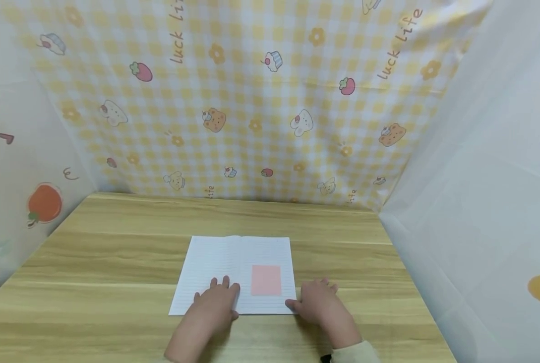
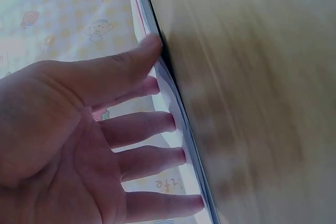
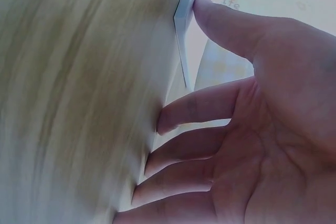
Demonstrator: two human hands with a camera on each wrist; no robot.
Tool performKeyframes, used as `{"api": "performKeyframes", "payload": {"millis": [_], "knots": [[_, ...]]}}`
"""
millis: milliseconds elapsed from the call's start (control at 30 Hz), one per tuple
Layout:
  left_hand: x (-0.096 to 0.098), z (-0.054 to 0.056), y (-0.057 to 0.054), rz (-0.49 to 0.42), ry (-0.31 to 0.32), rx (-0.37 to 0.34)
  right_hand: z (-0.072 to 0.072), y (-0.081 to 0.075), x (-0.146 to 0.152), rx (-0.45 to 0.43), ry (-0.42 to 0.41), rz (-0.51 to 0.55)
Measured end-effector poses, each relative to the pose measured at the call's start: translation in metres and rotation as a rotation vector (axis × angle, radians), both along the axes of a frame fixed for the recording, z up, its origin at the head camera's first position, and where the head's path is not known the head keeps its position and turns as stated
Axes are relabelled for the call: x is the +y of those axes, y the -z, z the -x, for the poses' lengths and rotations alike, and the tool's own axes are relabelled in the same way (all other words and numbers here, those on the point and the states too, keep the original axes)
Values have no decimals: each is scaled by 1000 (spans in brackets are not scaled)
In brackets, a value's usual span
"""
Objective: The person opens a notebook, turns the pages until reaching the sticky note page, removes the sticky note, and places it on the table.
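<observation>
An open lined notebook (image 1: pixel 211 259) lies flat on the wooden table. A pink square sticky note (image 1: pixel 266 280) is on its right page. My left hand (image 1: pixel 213 305) rests on the lower part of the left page, near the centre fold. In the left wrist view its extended fingertips (image 2: pixel 165 123) touch the paper, and the thumb is at the notebook's near edge. My right hand (image 1: pixel 319 303) is at the lower right corner, thumb touching the page. In the right wrist view the other fingers (image 3: pixel 181 142) touch the tabletop beside the notebook, spread and slightly bent.
The wooden tabletop (image 1: pixel 93 252) extends around the notebook on both sides and behind it. A yellow checked curtain (image 1: pixel 251 91) with printed cartoons hangs at the back. White sheets (image 1: pixel 478 151) stand along the left and right sides.
</observation>
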State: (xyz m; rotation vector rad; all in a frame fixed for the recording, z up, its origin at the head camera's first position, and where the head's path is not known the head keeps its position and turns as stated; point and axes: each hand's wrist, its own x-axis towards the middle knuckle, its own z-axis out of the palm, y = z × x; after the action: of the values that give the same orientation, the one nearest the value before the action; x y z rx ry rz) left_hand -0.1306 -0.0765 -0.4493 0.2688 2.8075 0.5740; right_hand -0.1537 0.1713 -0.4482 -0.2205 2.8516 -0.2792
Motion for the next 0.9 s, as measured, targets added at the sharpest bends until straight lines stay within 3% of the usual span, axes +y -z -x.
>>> {"api": "performKeyframes", "payload": {"millis": [900], "knots": [[0, -2, 3, 15, 1, 2, 1, 4, 2, 20, 16, 18]]}}
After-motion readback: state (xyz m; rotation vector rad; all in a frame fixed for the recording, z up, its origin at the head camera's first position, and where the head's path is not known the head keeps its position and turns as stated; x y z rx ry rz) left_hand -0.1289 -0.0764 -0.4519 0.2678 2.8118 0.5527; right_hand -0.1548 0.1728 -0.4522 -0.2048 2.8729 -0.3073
